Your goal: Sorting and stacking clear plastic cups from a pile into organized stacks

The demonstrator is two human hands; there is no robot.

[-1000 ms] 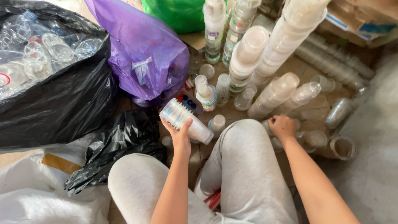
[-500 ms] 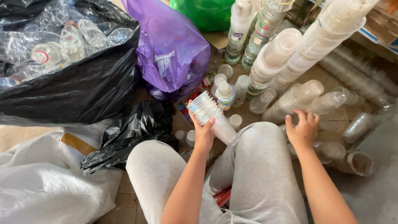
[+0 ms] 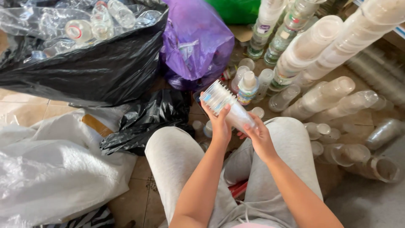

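Observation:
A short stack of clear plastic cups (image 3: 225,105) lies tilted between both hands above my knees, its rims pointing up and left. My left hand (image 3: 220,124) grips the stack near the rim end from below. My right hand (image 3: 258,135) holds the bottom end of the same stack. Both knees, in light grey trousers (image 3: 177,156), are spread with the hands between them. Small bottles (image 3: 248,86) and loose cups stand on the floor just beyond the stack.
A big black bag (image 3: 84,63) full of clear bottles sits at upper left, a purple bag (image 3: 198,42) beside it. Long stacks of clear cups (image 3: 320,42) lean at upper right, more lie on the floor (image 3: 337,99). A white sack (image 3: 50,169) and crumpled black bag (image 3: 147,120) lie left.
My right hand left the floor beside my right knee and came across to take the bottom end of the cup stack. The view shifted slightly right and down.

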